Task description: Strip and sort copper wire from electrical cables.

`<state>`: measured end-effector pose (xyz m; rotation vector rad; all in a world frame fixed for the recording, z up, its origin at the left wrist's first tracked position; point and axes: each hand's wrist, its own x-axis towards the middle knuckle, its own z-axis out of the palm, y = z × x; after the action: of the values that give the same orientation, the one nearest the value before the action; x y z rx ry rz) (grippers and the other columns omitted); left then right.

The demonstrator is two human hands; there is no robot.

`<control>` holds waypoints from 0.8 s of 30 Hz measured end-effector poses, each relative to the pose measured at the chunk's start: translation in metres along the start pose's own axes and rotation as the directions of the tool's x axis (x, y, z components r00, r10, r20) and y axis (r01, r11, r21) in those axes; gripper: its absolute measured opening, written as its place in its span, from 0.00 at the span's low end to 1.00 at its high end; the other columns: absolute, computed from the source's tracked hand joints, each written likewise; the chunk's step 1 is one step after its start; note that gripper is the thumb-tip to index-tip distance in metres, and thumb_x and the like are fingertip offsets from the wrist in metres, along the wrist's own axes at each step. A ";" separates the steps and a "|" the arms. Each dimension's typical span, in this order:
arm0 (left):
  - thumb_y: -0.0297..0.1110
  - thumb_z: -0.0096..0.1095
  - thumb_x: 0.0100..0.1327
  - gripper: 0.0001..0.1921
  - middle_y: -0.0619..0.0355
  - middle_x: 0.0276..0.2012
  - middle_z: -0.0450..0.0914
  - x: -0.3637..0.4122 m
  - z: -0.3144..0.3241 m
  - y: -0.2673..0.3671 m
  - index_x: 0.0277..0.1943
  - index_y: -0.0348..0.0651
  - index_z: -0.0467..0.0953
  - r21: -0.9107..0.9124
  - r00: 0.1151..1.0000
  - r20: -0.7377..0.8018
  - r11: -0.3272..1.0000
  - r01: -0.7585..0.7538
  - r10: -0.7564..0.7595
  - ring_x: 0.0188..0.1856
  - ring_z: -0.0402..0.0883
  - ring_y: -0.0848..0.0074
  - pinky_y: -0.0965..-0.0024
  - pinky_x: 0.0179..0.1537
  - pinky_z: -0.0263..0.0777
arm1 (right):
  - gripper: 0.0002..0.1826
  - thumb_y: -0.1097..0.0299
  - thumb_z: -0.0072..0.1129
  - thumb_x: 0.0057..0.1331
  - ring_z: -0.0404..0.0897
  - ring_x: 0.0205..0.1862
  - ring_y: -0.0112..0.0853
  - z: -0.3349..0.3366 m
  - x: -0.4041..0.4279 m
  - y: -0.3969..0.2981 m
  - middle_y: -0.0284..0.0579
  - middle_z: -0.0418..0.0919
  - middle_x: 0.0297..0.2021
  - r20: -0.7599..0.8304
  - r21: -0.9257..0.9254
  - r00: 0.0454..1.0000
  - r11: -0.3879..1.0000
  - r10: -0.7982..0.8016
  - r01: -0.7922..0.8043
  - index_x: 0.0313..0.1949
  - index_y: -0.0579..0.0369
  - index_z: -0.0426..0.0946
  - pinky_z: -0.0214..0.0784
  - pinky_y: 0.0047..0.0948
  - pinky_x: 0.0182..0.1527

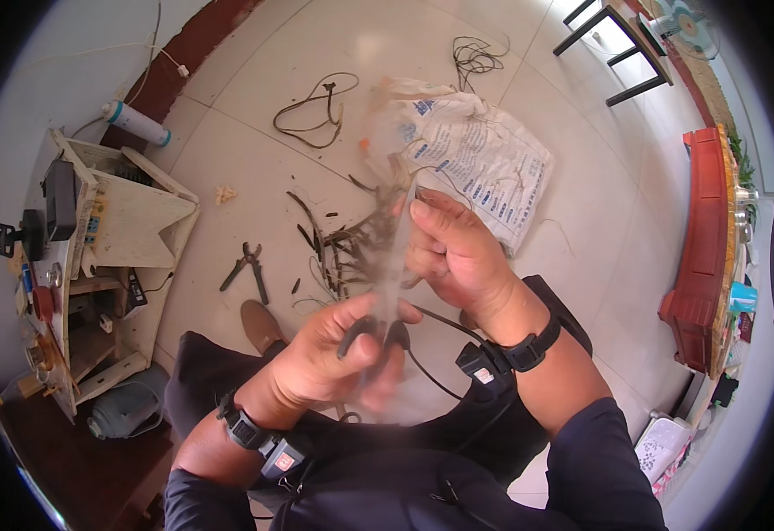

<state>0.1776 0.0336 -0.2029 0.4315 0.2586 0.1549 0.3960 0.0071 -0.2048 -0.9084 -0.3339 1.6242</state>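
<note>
My left hand [344, 355] is closed around a motion-blurred tool [395, 272] with dark curved handles and a long pale blade-like part. It may be scissors, but the blur hides its exact kind. To its upper right, my right hand [456, 245] has thumb and fingers pinched together by the tool's far end. A thin wire [441, 171] loops out above these fingertips, and its gripped part is hidden. Below and beyond the hands, dark strips of cut cable sheath [320, 232] and fine strands lie on the tiled floor. A blurred, fibrous bundle [387, 199] is beside the blade.
A printed white woven sack [486, 152] lies ahead. Coiled cables [476, 56] and pliers [249, 272] rest on the floor. At left stands a worn wooden cabinet [138, 212]; at right, a red wooden cabinet [699, 245]. A dark-legged stool [616, 53] is farther off.
</note>
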 end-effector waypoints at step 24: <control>0.25 0.40 0.76 0.22 0.46 0.51 0.80 -0.006 0.018 0.010 0.71 0.37 0.57 0.375 0.987 -0.160 0.925 0.066 -0.006 0.49 0.84 0.67 0.68 0.51 0.77 | 0.17 0.60 0.50 0.75 0.73 0.31 0.29 -0.006 0.003 0.006 0.39 0.81 0.32 0.076 -0.740 0.963 0.632 -0.259 0.229 0.53 0.57 0.81 0.68 0.30 0.37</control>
<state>0.1764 0.0346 -0.1811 0.8022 0.4541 0.1017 0.3963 0.0070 -0.2137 -1.4325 -1.1151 1.1889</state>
